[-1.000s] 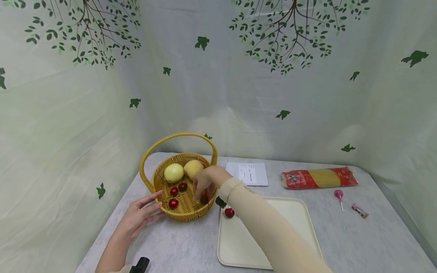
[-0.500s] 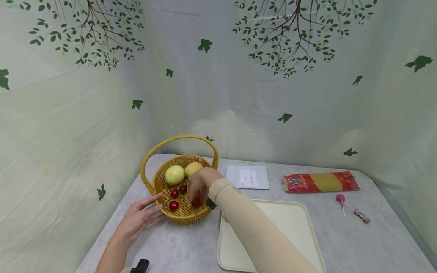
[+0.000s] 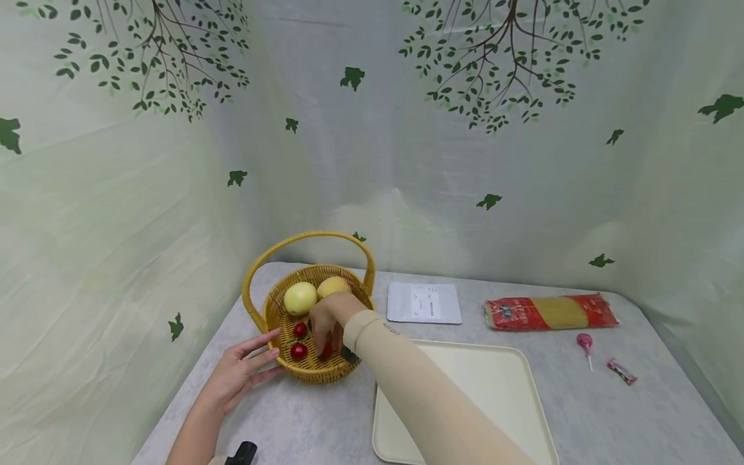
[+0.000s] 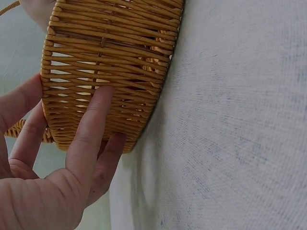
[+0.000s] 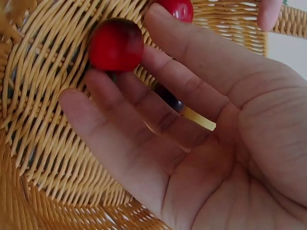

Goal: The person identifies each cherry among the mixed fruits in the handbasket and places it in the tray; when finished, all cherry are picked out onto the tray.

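Observation:
In the head view, my left hand (image 3: 238,368) rests its extended fingers against the near left side of the yellow wicker basket (image 3: 316,374). The left wrist view shows those fingers spread on the basket's weave (image 4: 110,62). Over the inside of the basket is my right hand (image 3: 331,316), pointing down. In the right wrist view, the fingertips of my right hand (image 5: 192,115) touch a red cherry (image 5: 116,45), with the thumb apart from it. A second cherry (image 5: 178,8) lies beyond the thumb, and a dark one (image 5: 168,97) shows between the fingers.
Two yellowish fruits (image 3: 300,298) lie at the basket's back, under its arched handle (image 3: 314,233). A cream tray (image 3: 465,368) sits right of the basket, partly under my right forearm. Behind are a white packet (image 3: 424,303) and a red-yellow package (image 3: 552,312); a lollipop (image 3: 584,340) and wrapped candy (image 3: 622,371) lie at right.
My right hand has moved left inside the basket, from its right side toward the middle, over the cherries. My left hand stays against the basket. The view has shifted slightly.

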A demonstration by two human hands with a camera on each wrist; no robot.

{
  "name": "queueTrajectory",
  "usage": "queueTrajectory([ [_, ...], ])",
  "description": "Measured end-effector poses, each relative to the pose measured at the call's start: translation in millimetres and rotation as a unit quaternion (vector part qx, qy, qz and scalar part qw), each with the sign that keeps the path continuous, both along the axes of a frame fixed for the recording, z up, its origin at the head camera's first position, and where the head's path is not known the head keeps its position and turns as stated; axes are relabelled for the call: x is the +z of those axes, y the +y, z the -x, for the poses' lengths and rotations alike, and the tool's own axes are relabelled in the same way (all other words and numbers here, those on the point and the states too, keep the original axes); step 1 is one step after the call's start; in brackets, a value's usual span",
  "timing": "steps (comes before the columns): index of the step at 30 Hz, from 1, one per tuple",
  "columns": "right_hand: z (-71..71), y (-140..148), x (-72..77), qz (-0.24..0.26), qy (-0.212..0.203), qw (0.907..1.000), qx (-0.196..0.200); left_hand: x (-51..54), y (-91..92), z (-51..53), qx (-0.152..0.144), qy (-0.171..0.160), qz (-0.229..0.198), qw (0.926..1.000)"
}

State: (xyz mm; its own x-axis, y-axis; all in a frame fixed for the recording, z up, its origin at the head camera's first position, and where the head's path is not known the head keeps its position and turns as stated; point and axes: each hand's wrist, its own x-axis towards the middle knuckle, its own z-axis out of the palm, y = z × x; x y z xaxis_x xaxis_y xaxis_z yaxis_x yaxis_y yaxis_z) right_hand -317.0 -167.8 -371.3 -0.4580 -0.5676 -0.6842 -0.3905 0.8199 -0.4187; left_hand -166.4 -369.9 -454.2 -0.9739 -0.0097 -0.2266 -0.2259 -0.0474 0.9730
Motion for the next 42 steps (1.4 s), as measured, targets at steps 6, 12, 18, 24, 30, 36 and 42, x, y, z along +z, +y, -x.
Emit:
queueTrajectory([
  [6,-3.6,-4,-2.1,-0.036,0.037,0.9985,0.019,-1.6,1.6,0.9,-0.001,0.0,0.001,1.0],
  [12,-14.2,-5,-3.3,-0.031,0.129,0.9903,0.042,-0.9,0.7,0.3,0.005,-0.005,0.005,1.0],
  [18,-17.8,-3,-0.6,-0.006,0.151,0.9876,0.042,-0.5,1.7,1.7,0.003,-0.005,0.004,1.0],
  [24,-11.0,2,6.2,0.029,0.11,0.9928,0.039,0.6,1.4,0.7,0.008,-0.009,0.007,0.9999],
  [30,-4.7,13,14.4,0.073,0.077,0.9936,0.04,1.1,0.5,-1.5,0.008,-0.007,0.007,0.9999],
  [36,1.6,28,21.9,0.124,0.096,0.9849,0.073,1.6,-0.2,-2.0,0.009,-0.009,0.007,0.9999],
  [42,8.0,47,26.5,0.161,0.141,0.9704,0.113,2.9,1.3,-0.9,0.007,-0.011,0.009,0.9999],
])
